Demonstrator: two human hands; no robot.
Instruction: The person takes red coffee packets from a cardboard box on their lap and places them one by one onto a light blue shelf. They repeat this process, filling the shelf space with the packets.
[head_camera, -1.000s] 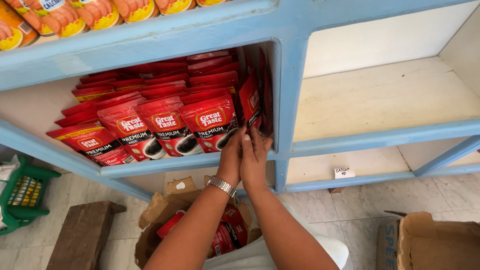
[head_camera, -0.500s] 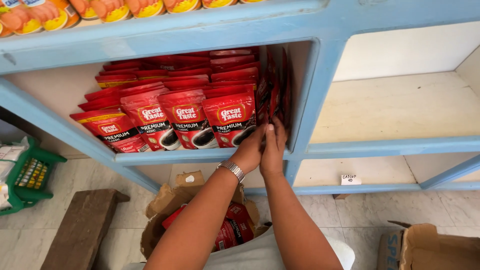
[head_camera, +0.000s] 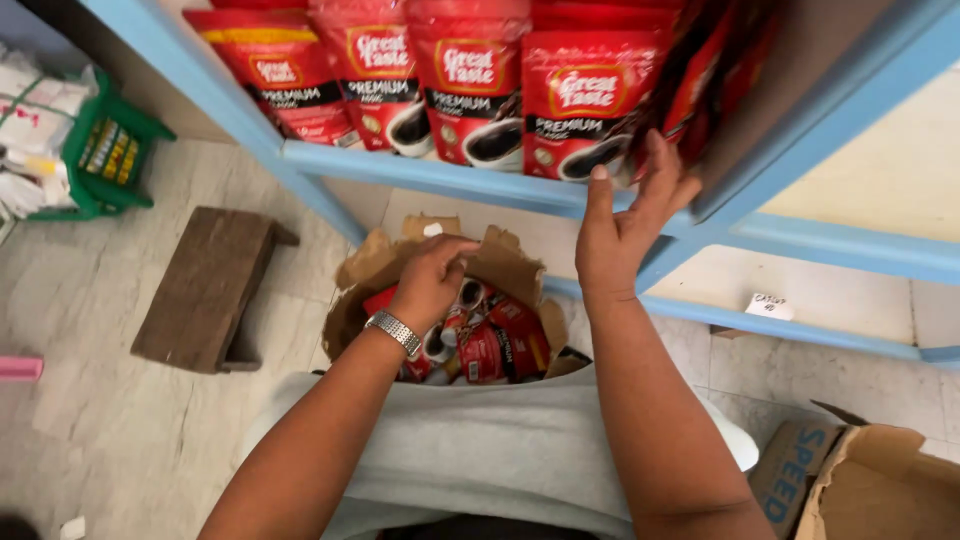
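Red coffee pouches (head_camera: 470, 80) stand in a row on a light blue shelf (head_camera: 440, 175). My right hand (head_camera: 625, 215) is raised at the shelf's right end, fingers spread against the rightmost pouches (head_camera: 700, 90). My left hand (head_camera: 430, 280), with a metal watch on its wrist, reaches down into an open cardboard box (head_camera: 375, 260) on the floor. More red pouches (head_camera: 495, 345) lie inside that box, and the fingers curl over them; whether they grip one I cannot tell.
A dark wooden stool (head_camera: 205, 290) sits on the tiled floor to the left. A green basket (head_camera: 105, 160) with packets is at the far left. Another cardboard box (head_camera: 870, 485) lies at the lower right. Bare shelf boards (head_camera: 880, 190) extend to the right.
My left hand has left the shelf and dropped into the box on the floor. The right hand stays at the pouches. The view has tilted down toward the floor.
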